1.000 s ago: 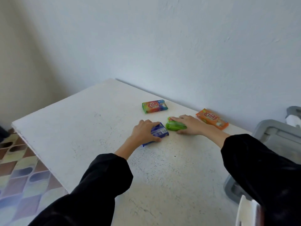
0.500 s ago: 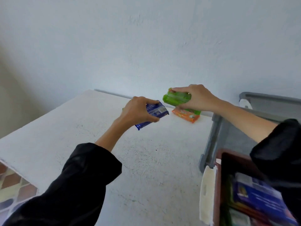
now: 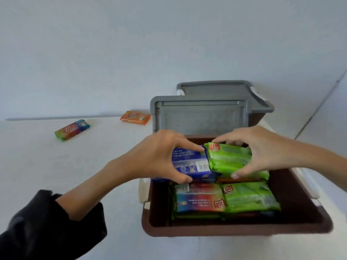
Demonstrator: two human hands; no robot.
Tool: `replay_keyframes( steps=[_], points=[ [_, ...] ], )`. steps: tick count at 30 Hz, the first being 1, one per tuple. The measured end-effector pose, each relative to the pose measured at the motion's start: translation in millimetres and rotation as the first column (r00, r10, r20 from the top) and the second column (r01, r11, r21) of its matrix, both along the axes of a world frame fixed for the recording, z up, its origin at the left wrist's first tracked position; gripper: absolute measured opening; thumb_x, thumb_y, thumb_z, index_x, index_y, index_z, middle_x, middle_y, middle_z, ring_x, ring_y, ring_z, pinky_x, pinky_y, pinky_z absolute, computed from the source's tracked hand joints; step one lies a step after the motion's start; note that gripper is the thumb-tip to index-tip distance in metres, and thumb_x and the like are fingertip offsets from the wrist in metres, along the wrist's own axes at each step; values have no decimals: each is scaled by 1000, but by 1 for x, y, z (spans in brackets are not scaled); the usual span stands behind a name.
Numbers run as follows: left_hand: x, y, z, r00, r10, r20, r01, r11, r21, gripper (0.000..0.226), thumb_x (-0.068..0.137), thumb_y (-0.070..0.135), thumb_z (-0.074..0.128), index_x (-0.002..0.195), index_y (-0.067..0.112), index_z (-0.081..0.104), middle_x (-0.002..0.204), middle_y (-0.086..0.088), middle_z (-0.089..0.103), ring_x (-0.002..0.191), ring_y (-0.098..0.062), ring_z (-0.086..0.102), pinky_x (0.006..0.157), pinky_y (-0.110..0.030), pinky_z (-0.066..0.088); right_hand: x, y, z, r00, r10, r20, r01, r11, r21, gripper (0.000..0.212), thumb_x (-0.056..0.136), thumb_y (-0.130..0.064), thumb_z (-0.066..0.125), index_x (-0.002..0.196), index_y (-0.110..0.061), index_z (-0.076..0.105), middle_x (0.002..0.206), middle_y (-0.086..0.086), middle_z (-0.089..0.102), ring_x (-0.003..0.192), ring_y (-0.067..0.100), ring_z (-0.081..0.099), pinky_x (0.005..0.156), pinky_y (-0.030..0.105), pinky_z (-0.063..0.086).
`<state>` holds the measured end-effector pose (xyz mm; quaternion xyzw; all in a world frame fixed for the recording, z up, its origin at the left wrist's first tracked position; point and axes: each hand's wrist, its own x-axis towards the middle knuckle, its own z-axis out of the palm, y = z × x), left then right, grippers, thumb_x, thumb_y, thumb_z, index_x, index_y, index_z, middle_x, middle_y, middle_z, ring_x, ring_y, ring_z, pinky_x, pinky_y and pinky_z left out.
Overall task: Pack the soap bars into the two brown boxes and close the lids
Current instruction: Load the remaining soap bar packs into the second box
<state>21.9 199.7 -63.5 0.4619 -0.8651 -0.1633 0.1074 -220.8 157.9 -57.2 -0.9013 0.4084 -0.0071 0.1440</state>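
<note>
In the head view, the left hand [image 3: 159,156] pinches a blue soap bar [image 3: 189,164], its fingers [image 3: 189,144] curled over the far edge and the thumb under the near edge. The right hand [image 3: 262,151] pinches a green soap bar [image 3: 229,158] the same way. The two bars touch end to end, held just above the far part of the near brown box [image 3: 234,229]. This box stands on the desk [image 3: 56,175] with its grey lid [image 3: 199,117] raised. Inside it lie a multicoloured bar [image 3: 199,199] and another green bar [image 3: 249,197] side by side on top of more bars. A second box [image 3: 257,117] stands behind it, also with its lid [image 3: 216,89] up. On the desk to the far left lie a rainbow bar [image 3: 72,130] and an orange bar [image 3: 135,117], well apart.
</note>
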Motion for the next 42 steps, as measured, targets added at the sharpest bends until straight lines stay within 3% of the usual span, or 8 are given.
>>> replay_keyframes(
  steps=[3,6,18,23,27,29,35,42],
  points=[
    [-31,2,-22,985,-95,141,93,995,21,64,70,52,72,129,42,48,122,12,57,105,-7,49,92,-28,43,-28,15,-25,991,0,-133,-1,1000,-7,87,60,-52,79,136,-42,37,110,-28,46,98,-7,44,86,2,30],
    [-52,4,-41,957,-127,261,131,991,1,67,71,51,70,132,42,45,126,9,55,113,-11,47,92,-29,42,-38,26,-45,982,-20,-190,19,1000,-8,87,63,-49,76,138,-40,34,138,-11,43,124,10,41,105,23,34],
    [-67,13,-63,888,-100,450,139,989,-55,69,83,49,59,143,32,29,139,2,44,125,-20,44,87,-36,45,-34,38,-67,952,15,-305,-32,998,-52,83,79,-48,63,146,-38,15,140,-9,31,129,11,32,104,28,38],
    [-53,11,-40,957,-45,286,80,991,-109,65,76,66,55,133,36,46,130,15,52,118,-6,50,79,-25,44,-21,34,-35,980,39,-193,-56,995,-86,77,77,-57,61,143,-40,24,136,-13,35,125,8,34,104,28,38],
    [-21,-3,-9,991,115,71,-95,965,-244,48,77,59,59,120,36,59,109,14,63,97,-4,59,63,-16,39,9,11,-8,998,53,-25,-56,984,-168,66,79,-53,61,138,-39,36,123,-11,47,114,5,42,93,26,42],
    [0,-12,3,982,189,4,-179,935,-306,45,77,57,58,116,34,62,102,12,66,89,-5,60,61,-19,43,32,-4,0,996,71,46,-61,980,-189,62,79,-49,63,136,-38,40,117,-7,52,111,9,48,92,31,44],
    [78,-39,21,888,438,-141,-458,808,-372,31,84,42,62,113,32,64,106,10,66,94,-8,61,76,-32,52,120,-54,10,981,138,135,-104,966,-236,58,81,-44,64,134,-32,45,116,0,57,109,16,54,91,32,45],
    [201,-80,-10,735,665,-132,-671,686,-281,33,85,33,63,117,28,61,111,5,62,101,-14,59,77,-26,41,248,-130,-7,984,139,113,-109,965,-237,54,86,-34,60,136,-24,44,120,6,54,114,21,50,89,34,46]
  ],
)
